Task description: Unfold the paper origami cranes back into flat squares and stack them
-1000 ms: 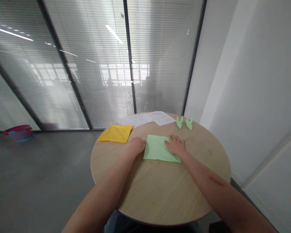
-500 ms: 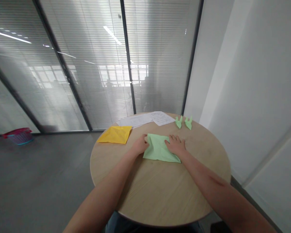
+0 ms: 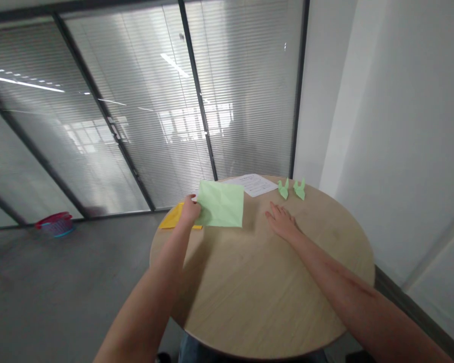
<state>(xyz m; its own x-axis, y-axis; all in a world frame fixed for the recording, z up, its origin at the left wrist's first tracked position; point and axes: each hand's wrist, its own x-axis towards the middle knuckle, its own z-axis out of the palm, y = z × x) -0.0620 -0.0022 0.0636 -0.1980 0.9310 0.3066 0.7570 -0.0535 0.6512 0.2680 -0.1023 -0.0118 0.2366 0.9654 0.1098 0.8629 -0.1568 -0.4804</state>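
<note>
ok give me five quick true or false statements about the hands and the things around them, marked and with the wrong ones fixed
1. The left hand holds the green sheet at its left edge. True.
2. The right hand also grips the green sheet. False: the right hand is apart from it, fingers extended, holding nothing.
3. Two folded green birds are near the far edge of the table. True.
4. The basket stands on the table. False: the basket is on the floor.
5. Part of the yellow paper is visible. True.
</note>
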